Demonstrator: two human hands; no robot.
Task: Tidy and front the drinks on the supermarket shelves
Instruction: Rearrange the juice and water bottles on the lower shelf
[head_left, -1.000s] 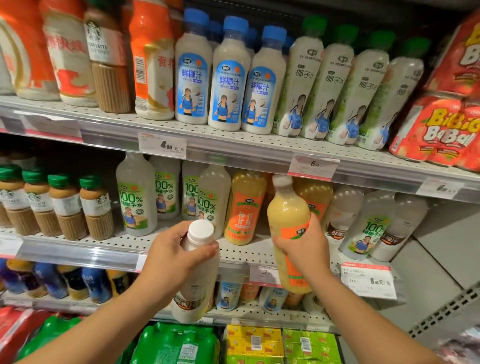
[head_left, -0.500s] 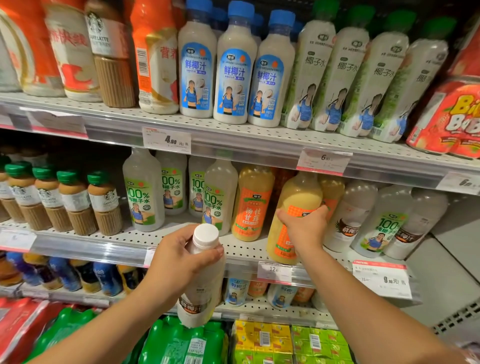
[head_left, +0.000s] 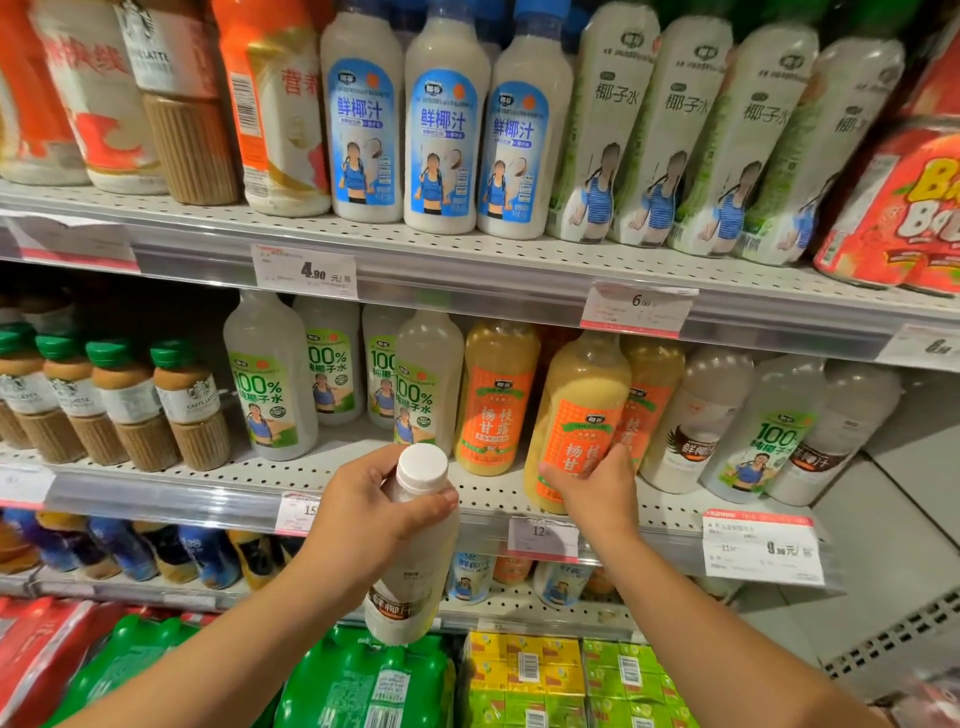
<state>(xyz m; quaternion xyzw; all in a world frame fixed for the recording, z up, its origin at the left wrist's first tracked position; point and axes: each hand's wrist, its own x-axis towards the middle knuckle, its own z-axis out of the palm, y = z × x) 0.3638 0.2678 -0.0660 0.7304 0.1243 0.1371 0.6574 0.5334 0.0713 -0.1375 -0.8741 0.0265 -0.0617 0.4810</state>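
Orange bottle (head_left: 582, 415): smooth plastic, tilted on perforated middle shelf (head_left: 260, 475).
Right hand (head_left: 592, 491): grip wraps its lower label.
Left hand (head_left: 363, 514): grip holds white-capped bottle (head_left: 413, 566).

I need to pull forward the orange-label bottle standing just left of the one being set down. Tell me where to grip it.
Grip the orange-label bottle round its straight middle, on the label, coming from the front. It stands upright at the shelf front; neighbours flank both sides, so only the front is open. The upper shelf hides its cap, so a top grip looks awkward.
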